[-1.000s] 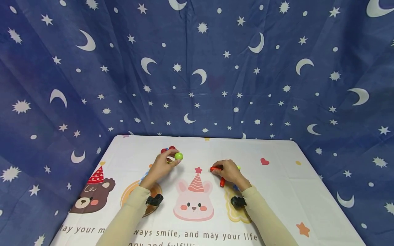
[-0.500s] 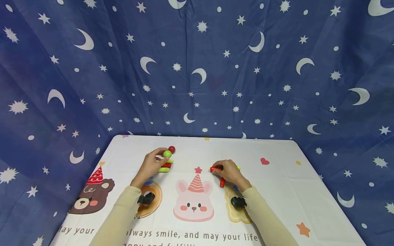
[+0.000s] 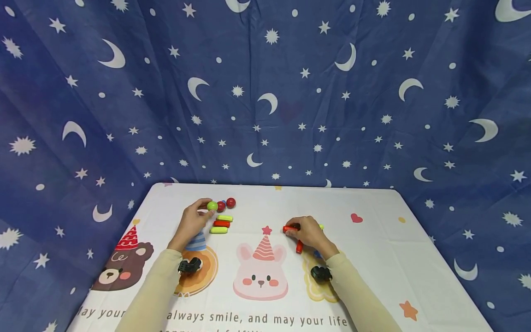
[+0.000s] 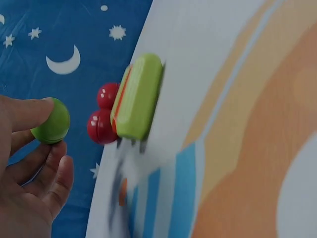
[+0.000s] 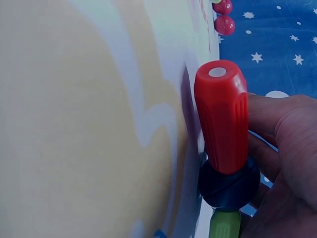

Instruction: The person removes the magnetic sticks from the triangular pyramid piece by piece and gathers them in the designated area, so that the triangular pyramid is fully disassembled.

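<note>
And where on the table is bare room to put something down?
Bare: between the three rods and the right grip; also farther right, around the printed heart. Crowded: by the left grip, green ball and red balls; also at the right grip's joined pieces.

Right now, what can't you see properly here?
Blue piece: head view, mostly hidden by the red balls.
Dark blue ball: head view, mostly hidden by the right grip.
Green stick: right wrist view, cut off by the bottom edge.
Last printed words: head view, cut off below.
</note>
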Available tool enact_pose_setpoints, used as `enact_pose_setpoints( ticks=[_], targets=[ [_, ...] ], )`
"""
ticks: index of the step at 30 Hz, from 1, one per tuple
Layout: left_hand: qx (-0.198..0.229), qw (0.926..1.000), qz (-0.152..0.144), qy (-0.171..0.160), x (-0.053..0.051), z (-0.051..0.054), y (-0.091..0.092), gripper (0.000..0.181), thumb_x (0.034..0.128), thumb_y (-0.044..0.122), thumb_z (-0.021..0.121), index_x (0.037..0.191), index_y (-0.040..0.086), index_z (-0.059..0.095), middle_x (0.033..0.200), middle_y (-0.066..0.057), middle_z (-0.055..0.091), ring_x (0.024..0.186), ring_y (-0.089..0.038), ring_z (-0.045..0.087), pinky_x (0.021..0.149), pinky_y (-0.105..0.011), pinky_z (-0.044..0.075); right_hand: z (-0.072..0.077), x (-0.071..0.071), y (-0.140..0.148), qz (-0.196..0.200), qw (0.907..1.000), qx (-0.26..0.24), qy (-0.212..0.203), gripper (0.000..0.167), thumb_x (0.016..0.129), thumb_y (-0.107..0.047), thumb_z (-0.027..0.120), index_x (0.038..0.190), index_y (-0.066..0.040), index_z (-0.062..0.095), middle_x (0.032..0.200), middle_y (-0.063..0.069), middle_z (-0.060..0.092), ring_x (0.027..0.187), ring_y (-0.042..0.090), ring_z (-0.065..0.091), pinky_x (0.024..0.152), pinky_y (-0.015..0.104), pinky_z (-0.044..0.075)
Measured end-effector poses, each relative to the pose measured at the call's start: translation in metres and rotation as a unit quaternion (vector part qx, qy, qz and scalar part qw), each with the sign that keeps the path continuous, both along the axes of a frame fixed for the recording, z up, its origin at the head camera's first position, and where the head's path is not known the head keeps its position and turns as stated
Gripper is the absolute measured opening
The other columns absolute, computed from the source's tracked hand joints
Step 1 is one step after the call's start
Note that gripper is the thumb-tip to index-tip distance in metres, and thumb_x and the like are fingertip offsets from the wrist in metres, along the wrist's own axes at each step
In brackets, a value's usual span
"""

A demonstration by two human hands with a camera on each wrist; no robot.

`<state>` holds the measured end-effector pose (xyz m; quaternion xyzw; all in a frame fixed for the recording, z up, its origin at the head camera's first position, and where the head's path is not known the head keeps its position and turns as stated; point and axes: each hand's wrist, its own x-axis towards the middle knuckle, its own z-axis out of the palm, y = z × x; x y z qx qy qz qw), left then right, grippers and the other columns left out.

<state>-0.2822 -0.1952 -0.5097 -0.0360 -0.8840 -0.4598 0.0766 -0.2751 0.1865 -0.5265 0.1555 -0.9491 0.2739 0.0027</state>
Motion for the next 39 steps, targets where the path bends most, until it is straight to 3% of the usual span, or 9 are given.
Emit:
enact_pose_setpoints(
  ticks=[6, 13, 21, 31, 39],
  targets=[
    [0.015, 0.9992, 0.012, -0.035, -0.008, -0.009, -0.009, 0.044, 0.0935, 0.015, 0.066, 0.135, 0.006, 0.054, 0.126, -0.018, 0.062, 0.115, -0.033, 0.059, 0.098, -0.046, 0.05, 0.0, 0.0, 0.0, -0.002, 1.0, -0.001, -0.004, 0.017, 0.083, -0.027, 0.079, 0.098, -0.021, 0.076, 0.094, -0.003, 0.073, 0.081, 0.011, 0.059, 0.081, 0.032, 0.05],
    [0.002, 0.9981, 0.019, -0.058, -0.013, -0.015, -0.014, 0.042, 0.0937, 0.016, 0.066, 0.133, 0.007, 0.054, 0.125, -0.019, 0.062, 0.113, -0.033, 0.06, 0.1, -0.047, 0.049, 0.0, 0.0, -0.001, 0.0, 1.0, -0.001, -0.003, 0.017, 0.083, -0.026, 0.079, 0.099, -0.021, 0.076, 0.094, -0.004, 0.073, 0.082, 0.011, 0.059, 0.081, 0.033, 0.05],
    [-0.028, 0.9974, 0.028, -0.06, -0.015, -0.022, -0.018, 0.041, 0.0933, 0.015, 0.066, 0.132, 0.006, 0.056, 0.122, -0.019, 0.064, 0.114, -0.032, 0.059, 0.102, -0.048, 0.044, -0.002, 0.002, 0.0, 0.0, 1.0, 0.002, -0.004, 0.018, 0.083, -0.027, 0.079, 0.1, -0.021, 0.076, 0.095, -0.004, 0.074, 0.082, 0.011, 0.06, 0.082, 0.033, 0.05],
    [-0.036, 0.9972, 0.025, -0.061, -0.019, -0.026, -0.015, 0.043, 0.0927, 0.018, 0.067, 0.132, 0.006, 0.057, 0.125, -0.019, 0.063, 0.118, -0.033, 0.057, 0.108, -0.05, 0.039, -0.002, 0.001, 0.002, 0.002, 1.0, 0.002, -0.005, 0.019, 0.083, -0.027, 0.079, 0.1, -0.021, 0.076, 0.096, -0.003, 0.073, 0.082, 0.011, 0.059, 0.082, 0.034, 0.05],
    [-0.048, 0.997, 0.018, -0.057, -0.019, -0.025, -0.016, 0.044, 0.0916, 0.019, 0.069, 0.132, 0.007, 0.057, 0.125, -0.019, 0.064, 0.119, -0.034, 0.057, 0.108, -0.051, 0.039, -0.003, 0.001, 0.002, 0.007, 1.0, 0.007, 0.002, 0.019, 0.083, -0.026, 0.079, 0.101, -0.021, 0.076, 0.098, -0.002, 0.074, 0.084, 0.012, 0.06, 0.082, 0.034, 0.05]
  ],
)
